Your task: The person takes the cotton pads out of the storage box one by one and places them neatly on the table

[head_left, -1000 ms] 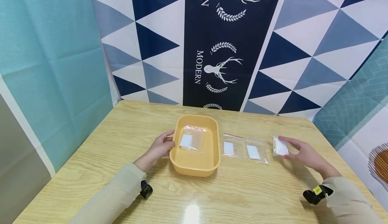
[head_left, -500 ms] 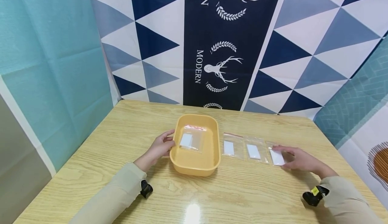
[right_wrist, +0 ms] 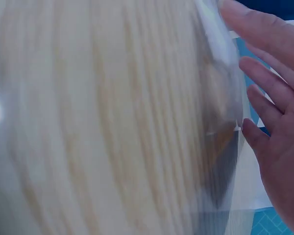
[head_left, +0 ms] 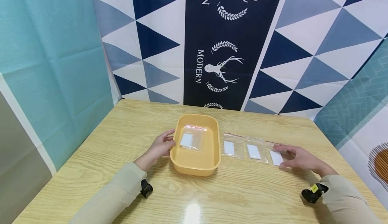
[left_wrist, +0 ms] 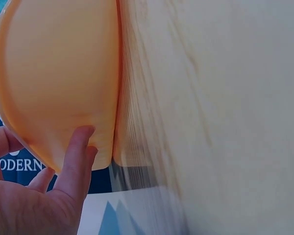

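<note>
My left hand (head_left: 158, 147) rests its fingertips against the outer left side of a yellow-orange plastic bin (head_left: 195, 171). In the left wrist view the fingers (left_wrist: 77, 152) touch the bin's outer wall. Inside the bin lies a clear zip bag (head_left: 194, 141) with a white rectangular piece in it. To the right of the bin, similar bags lie in a row: the first bag (head_left: 229, 148), the middle bag (head_left: 254, 152) and the rightmost bag (head_left: 276, 158). My right hand (head_left: 301, 159) is at that last bag's right edge, fingers and thumb apart, partly covering it.
Everything stands on a light wood table (head_left: 248, 190). A patterned cloth (head_left: 163, 65) hangs behind the back edge, and a teal cloth (head_left: 57, 65) hangs at the left. Black wrist cameras sit on both wrists.
The rightmost bag, held tilted up by my right hand a second ago, has come down flat beside the middle bag. The right hand has loosened from it; the left hand and bin stay put.
</note>
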`<action>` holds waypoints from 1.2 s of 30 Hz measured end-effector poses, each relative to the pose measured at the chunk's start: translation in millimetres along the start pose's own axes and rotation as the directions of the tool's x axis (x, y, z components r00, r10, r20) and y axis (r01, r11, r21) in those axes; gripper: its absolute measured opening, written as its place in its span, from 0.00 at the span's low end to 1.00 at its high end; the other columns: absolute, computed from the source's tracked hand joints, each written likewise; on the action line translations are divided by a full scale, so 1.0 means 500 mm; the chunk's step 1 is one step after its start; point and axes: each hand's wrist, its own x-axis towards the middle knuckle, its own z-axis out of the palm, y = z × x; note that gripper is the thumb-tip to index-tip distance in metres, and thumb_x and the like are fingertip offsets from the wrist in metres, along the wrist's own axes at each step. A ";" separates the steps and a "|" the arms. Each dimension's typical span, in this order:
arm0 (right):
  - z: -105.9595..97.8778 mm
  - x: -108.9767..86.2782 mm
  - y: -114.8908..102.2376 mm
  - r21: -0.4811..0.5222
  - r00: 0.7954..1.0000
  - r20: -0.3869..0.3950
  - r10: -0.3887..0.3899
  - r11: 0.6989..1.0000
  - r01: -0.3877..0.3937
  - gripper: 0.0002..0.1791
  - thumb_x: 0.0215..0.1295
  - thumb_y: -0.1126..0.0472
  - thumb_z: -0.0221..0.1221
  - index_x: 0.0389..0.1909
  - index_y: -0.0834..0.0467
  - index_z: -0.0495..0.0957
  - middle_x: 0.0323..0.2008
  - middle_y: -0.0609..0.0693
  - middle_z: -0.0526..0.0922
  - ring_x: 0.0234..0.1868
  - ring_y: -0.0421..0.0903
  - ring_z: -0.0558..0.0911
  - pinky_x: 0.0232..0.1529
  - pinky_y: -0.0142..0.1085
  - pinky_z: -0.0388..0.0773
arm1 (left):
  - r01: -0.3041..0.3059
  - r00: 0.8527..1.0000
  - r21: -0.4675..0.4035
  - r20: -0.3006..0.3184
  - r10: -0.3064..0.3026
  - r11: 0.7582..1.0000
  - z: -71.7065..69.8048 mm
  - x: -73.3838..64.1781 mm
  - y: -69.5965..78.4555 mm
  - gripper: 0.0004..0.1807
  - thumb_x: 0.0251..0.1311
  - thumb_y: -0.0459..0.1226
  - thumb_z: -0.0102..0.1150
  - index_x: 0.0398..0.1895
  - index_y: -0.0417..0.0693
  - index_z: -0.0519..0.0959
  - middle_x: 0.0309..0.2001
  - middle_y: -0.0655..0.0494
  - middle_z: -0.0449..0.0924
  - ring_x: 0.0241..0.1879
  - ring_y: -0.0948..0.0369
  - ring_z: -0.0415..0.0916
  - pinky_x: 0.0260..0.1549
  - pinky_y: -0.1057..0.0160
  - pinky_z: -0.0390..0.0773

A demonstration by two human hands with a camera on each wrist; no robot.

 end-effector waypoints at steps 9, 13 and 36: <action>-0.004 0.008 -0.030 0.122 0.981 -0.156 0.113 0.988 -0.094 0.38 0.60 0.51 0.61 0.67 0.64 0.60 0.64 0.66 0.62 0.63 0.67 0.60 0.59 0.38 0.67 | 0.004 1.000 -0.004 0.003 -0.004 1.000 -0.001 -0.001 0.001 0.32 0.58 0.29 0.49 0.69 0.49 0.60 0.58 0.40 0.68 0.45 0.48 0.76 0.35 0.56 0.82; 0.000 0.017 -0.049 0.180 0.962 -0.234 0.143 0.978 -0.101 0.37 0.63 0.50 0.57 0.67 0.64 0.58 0.63 0.65 0.64 0.62 0.63 0.63 0.44 0.13 0.65 | 0.001 1.000 -0.004 0.005 -0.001 1.000 -0.001 0.000 0.000 0.32 0.58 0.29 0.49 0.69 0.48 0.60 0.58 0.40 0.68 0.45 0.48 0.76 0.35 0.56 0.82; 0.048 0.110 -0.189 0.613 0.919 -0.329 0.219 0.790 0.031 0.35 0.59 0.54 0.62 0.66 0.61 0.63 0.52 0.42 0.76 0.47 0.29 0.74 0.45 0.20 0.72 | -0.016 1.000 0.013 0.012 0.016 1.000 -0.002 0.001 -0.003 0.33 0.57 0.29 0.49 0.68 0.45 0.60 0.58 0.38 0.67 0.45 0.47 0.76 0.34 0.57 0.82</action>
